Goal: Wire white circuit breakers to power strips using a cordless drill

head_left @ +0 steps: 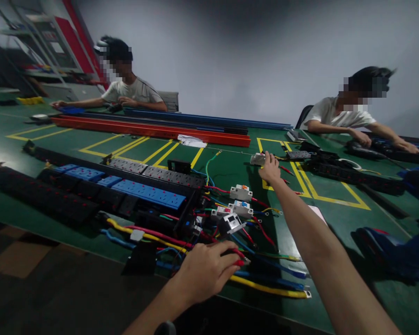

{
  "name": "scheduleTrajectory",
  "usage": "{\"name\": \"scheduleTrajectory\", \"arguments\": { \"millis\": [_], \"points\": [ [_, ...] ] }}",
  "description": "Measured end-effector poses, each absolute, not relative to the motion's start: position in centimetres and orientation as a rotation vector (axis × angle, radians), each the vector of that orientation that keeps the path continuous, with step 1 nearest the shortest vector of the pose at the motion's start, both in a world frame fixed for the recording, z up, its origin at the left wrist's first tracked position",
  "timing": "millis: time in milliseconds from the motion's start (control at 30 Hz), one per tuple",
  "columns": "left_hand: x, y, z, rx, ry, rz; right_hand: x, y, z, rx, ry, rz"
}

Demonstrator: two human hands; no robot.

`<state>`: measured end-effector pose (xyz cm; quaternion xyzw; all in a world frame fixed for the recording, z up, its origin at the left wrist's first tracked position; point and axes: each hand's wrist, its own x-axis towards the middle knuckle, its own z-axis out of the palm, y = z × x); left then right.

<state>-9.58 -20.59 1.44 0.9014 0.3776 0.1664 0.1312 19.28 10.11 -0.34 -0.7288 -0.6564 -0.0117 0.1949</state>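
My left hand [207,266] is closed around red wires [240,262], and a bare metal lug sticks out past the fingertips. Further off, my right hand [270,170] reaches across the table with its fingers closed on a small grey-white circuit breaker [257,159]. Nearer lie a breaker with an orange switch [240,192], one with a blue switch [240,209] and a silver-faced socket [232,224]. Thick yellow cable [272,287] runs under my left hand. The breakers' wires lead into power strips with blue sockets [148,193] and grey sockets [172,177].
Orange rails [153,130] and blue rails [209,120] lie across the green table [230,160]. One person [136,93] sits at far left, another [342,114] at far right, both handling things. More black power strips [356,176] and a blue-black object [398,246] are at right.
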Motion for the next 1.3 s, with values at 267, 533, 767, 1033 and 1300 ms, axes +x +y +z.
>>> {"name": "scheduleTrajectory", "arguments": {
  "millis": [267, 533, 767, 1033, 1300],
  "points": [
    [-9.6, -20.6, 1.4, 2.610, 1.107, 0.476, 18.1, 11.5, 0.3, -2.096, -1.760, -0.008],
    [-9.5, -20.8, 1.4, 2.644, 1.103, 0.515, 18.0, 7.9, 1.5, -1.996, -1.757, 0.075],
    [-9.4, -20.8, 1.0, 2.652, 1.108, 0.543, 18.1, 0.3, 4.7, -1.770, -1.564, 0.248],
    [-9.4, -20.7, 1.0, 2.667, 1.140, 0.480, 15.6, -20.8, 5.8, -1.381, -0.995, 1.328],
    [-9.3, -20.7, 1.0, 2.669, 1.094, 0.524, 14.7, -24.9, 2.5, -1.356, -1.053, 1.407]
  ]
}}
